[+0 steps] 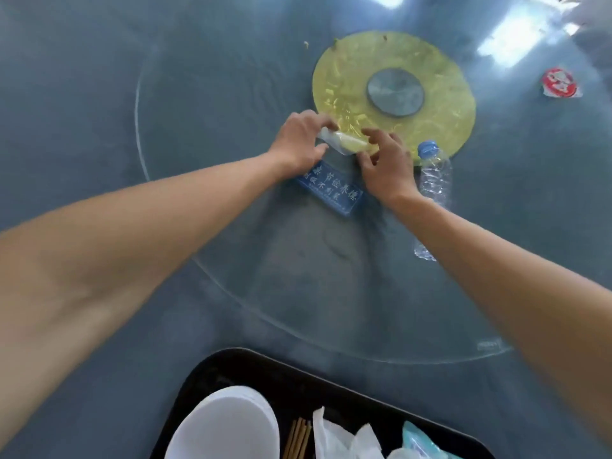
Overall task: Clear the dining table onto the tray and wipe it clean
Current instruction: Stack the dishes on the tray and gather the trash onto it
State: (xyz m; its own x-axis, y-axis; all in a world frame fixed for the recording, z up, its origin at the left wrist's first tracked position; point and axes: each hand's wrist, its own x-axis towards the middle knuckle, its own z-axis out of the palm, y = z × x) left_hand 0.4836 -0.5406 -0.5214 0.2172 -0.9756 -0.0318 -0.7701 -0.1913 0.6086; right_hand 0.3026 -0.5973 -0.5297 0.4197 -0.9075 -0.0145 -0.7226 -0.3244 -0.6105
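Note:
Both my hands meet over the glass turntable (231, 260), near its yellow centre disc (437, 127). My left hand (299, 140) and my right hand (385, 164) together pinch a small clear plastic wrapper (334, 140) with something pale inside. Just below them a blue sign with white characters (334, 192) stands on the glass. An empty clear water bottle with a blue cap (433, 183) lies beside my right wrist. The black tray (251, 369) sits at the near edge, holding a white plate (225, 425), chopsticks (298, 438) and crumpled wrappers (351, 438).
A red and white crumpled lid or wrapper (559, 82) lies on the grey table at the far right. A small crumb (306, 44) sits on the glass at the back. Ceiling lights reflect off the tabletop at the upper right.

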